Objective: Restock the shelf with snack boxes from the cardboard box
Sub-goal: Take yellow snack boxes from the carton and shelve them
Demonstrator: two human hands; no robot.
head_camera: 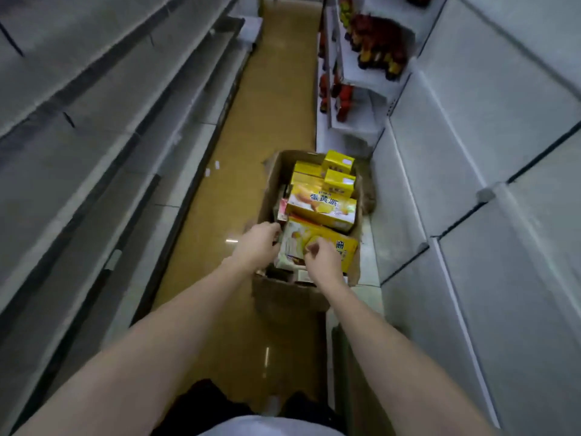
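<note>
Both my arms reach down into the cardboard box point(273, 184) on the aisle floor beside the right-hand shelf point(471, 215). My left hand point(257, 243) curls at the edge of the nearest yellow snack box point(333, 247), though I cannot tell whether it grips, and my right hand point(322, 258) hovers over it, fingers curled on nothing.

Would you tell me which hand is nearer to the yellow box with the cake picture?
Right. The right hand hovers over the orange box just below the yellow box; the left hand is lower-left, at the carton's edge.
</note>
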